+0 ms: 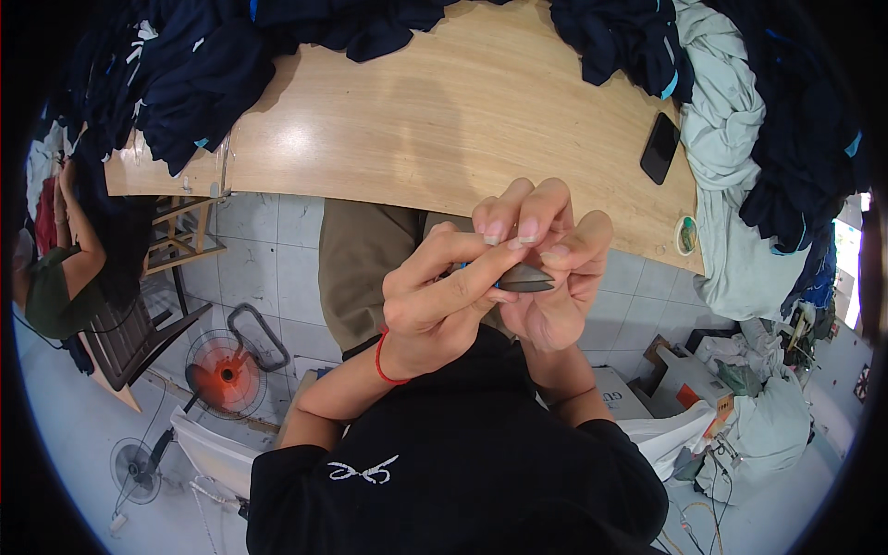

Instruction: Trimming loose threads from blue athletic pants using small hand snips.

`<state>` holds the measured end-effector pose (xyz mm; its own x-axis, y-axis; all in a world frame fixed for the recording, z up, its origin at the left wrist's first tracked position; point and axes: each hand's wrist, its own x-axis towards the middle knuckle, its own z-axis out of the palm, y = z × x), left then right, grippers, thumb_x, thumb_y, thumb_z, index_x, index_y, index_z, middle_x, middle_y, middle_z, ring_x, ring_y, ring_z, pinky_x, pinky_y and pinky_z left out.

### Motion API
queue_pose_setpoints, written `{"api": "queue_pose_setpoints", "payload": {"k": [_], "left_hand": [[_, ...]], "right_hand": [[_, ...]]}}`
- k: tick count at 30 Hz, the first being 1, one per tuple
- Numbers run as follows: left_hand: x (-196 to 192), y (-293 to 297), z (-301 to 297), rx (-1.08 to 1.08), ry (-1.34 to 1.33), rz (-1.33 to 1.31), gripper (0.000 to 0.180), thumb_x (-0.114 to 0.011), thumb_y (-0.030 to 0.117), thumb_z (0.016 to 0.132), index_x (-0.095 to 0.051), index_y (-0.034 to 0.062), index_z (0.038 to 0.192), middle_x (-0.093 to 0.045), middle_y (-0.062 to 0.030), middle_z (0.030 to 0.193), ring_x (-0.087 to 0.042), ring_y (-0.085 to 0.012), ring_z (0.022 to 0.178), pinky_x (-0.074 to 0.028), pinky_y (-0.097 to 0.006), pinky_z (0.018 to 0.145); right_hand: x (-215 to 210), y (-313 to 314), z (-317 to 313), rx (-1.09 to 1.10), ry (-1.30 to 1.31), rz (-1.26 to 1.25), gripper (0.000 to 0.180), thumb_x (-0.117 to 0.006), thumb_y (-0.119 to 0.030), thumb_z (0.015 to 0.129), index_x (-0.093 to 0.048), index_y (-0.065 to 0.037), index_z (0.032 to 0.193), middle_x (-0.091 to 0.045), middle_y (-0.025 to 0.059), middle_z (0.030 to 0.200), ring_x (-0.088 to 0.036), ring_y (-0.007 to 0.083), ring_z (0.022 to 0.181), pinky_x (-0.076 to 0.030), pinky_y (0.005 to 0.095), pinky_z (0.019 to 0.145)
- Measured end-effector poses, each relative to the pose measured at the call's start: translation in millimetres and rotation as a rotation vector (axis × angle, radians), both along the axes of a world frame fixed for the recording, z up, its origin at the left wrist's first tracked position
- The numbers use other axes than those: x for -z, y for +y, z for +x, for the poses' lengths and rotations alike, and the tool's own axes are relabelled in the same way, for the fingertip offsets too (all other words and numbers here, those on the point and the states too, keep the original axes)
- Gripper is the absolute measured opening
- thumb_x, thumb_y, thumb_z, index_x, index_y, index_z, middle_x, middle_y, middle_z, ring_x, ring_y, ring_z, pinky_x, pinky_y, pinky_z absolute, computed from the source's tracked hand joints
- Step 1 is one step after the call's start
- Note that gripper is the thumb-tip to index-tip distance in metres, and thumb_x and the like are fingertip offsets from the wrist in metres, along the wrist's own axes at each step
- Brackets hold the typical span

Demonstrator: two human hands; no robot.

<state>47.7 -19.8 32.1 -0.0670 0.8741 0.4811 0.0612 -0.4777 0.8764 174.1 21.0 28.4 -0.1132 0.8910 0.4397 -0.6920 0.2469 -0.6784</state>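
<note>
Both my hands meet in front of my chest, above the near edge of the table. Held in my left hand (439, 291), which wears a red string bracelet (384, 361), is a small pair of thread snips (525, 278). Its dark grey pointed blades stick out to the right, and a bit of blue shows between the fingers. My right hand (560, 268) is curled close around the blade tips, its fingers bent and the fingertips touching or nearly touching those of the left. Whatever the right fingers pinch is too small to make out.
Dark navy cloth (199, 92) is heaped along the far and left edges of the wooden table (370, 120). At the right lie pale green cloth (726, 120), a black phone (660, 148) and a small round item (685, 236). A fan (225, 375) and another person (69, 277) are at the left.
</note>
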Motion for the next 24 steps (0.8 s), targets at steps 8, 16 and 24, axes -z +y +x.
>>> {"api": "queue_pose_setpoints", "payload": {"k": [8, 16, 24], "left_hand": [[-1.5, 0.5, -1.6, 0.004, -0.002, 0.022, 0.051, -0.084, -0.007, 0.076, -0.079, 0.0022, 0.125, -0.071, -0.0086, 0.103, -0.054, -0.0206, 0.076, -0.044, -0.031, 0.065], [-1.7, -1.8, 0.0, 0.018, -0.018, -0.009, 0.052, -0.084, -0.008, 0.076, -0.079, 0.0022, 0.126, -0.07, -0.0079, 0.102, -0.055, -0.0204, 0.077, -0.045, -0.032, 0.066], [-3.9, -3.8, -4.5, 0.07, -0.063, -0.055, 0.045, -0.083, 0.0, 0.084, -0.076, -0.0014, 0.129, -0.07, -0.0105, 0.106, -0.058, -0.0201, 0.081, -0.047, -0.032, 0.068]], "right_hand": [[-1.3, 0.1, -1.1, -0.012, 0.015, 0.0, 0.01, -0.069, -0.016, 0.106, -0.064, -0.011, 0.112, -0.06, 0.0136, 0.113, -0.06, 0.0265, 0.103, -0.052, 0.0412, 0.092], [-1.6, 0.1, 0.4, -0.011, 0.013, -0.007, 0.01, -0.07, -0.017, 0.106, -0.064, -0.011, 0.112, -0.059, 0.0127, 0.112, -0.06, 0.0265, 0.103, -0.052, 0.041, 0.091], [-1.8, 0.5, -0.1, -0.016, 0.022, -0.051, 0.011, -0.071, -0.016, 0.105, -0.064, -0.01, 0.111, -0.061, 0.0142, 0.113, -0.061, 0.0256, 0.103, -0.052, 0.0401, 0.091]]}}
